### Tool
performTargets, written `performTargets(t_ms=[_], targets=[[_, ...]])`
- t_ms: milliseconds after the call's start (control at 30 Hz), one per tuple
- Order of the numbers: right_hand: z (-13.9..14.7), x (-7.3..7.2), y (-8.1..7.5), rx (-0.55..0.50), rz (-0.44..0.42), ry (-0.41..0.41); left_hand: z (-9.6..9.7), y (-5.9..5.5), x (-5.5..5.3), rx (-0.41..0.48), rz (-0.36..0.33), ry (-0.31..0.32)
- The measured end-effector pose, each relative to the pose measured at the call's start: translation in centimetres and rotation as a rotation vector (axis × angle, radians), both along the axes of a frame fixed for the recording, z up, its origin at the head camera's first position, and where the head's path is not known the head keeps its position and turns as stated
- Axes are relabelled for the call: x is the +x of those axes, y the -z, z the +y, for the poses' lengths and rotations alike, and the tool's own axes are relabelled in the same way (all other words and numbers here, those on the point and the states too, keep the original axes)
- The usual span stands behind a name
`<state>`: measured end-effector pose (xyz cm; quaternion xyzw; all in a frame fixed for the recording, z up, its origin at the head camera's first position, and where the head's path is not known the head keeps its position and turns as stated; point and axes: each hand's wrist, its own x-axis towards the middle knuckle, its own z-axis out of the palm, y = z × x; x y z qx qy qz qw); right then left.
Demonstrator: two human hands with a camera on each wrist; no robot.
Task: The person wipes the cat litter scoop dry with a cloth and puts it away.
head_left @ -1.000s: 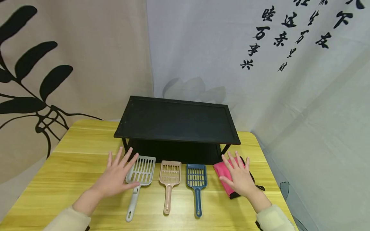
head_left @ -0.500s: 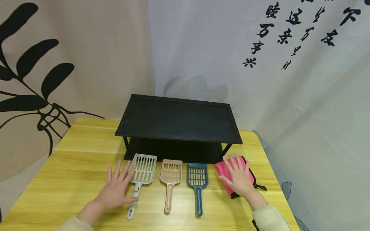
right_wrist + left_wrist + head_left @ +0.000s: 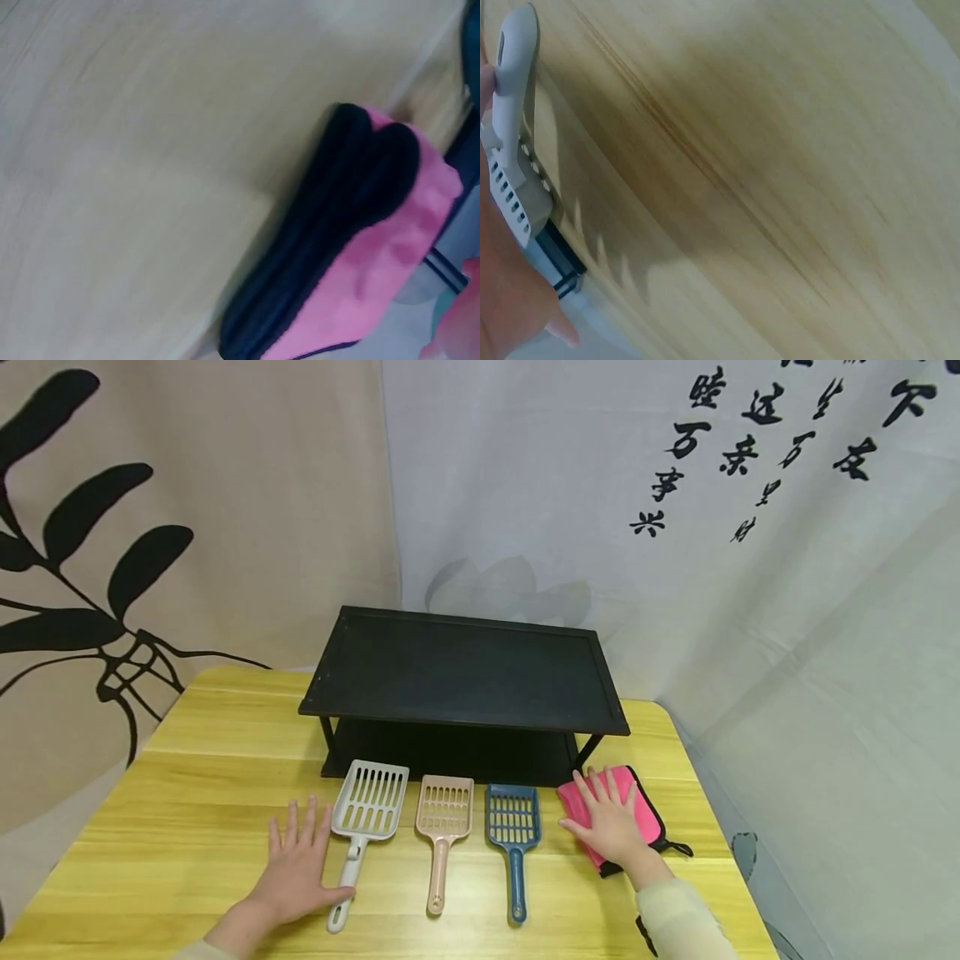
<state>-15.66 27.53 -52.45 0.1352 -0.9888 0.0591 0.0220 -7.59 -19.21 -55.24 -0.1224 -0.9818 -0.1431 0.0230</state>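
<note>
In the head view my left hand (image 3: pixel 294 875) is spread with straight fingers beside a light grey litter scoop (image 3: pixel 358 840), its thumb overlapping the scoop's handle. That handle (image 3: pixel 516 75) also shows at the left edge of the left wrist view, with part of the hand (image 3: pixel 514 296) below it. My right hand (image 3: pixel 611 828), fingers spread, lies over a folded pink cloth (image 3: pixel 647 817) with black edging and a black loop. The right wrist view shows the cloth's folded black edge (image 3: pixel 300 262). Between the hands lie a beige litter scoop (image 3: pixel 438 868) and a blue litter scoop (image 3: pixel 516 881).
Behind the scoops stands a black two-tier rack (image 3: pixel 465 670) on the yellow wood-grain table (image 3: pixel 187 777). The scoop heads point at its lower shelf. Printed fabric (image 3: pixel 517 485) hangs behind and to the right of the table.
My left hand has drawn back toward the near side, uncovering the grey scoop's head. My right hand has shifted slightly left over the pink cloth. The scoops stay in place.
</note>
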Motion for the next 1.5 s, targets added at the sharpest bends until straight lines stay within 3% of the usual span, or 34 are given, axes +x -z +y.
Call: performTargets(t_ms=[300, 533, 833, 1167, 1500], targets=[[0.8, -1.2, 2.2, 0.046, -0.095, 0.021, -0.7, -0.2, 0.3, 0.019, -0.071, -0.043], [0.9, -1.7, 2.3, 0.036, -0.119, 0.032, -1.0, -0.8, 0.4, 0.047, -0.095, -0.018], [0.7, -1.8, 2.1, 0.029, -0.021, 0.046, -1.0, -2.0, 0.0, 0.088, -0.237, 0.056], [0.6, -1.1, 3.0, -0.097, 0.156, 0.055, -0.7, -1.6, -0.2, 0.122, -0.166, 0.007], [1.7, -0.4, 1.8, -0.35, 0.208, 0.12, -1.9, -2.3, -0.7, 0.204, -0.21, -0.015]])
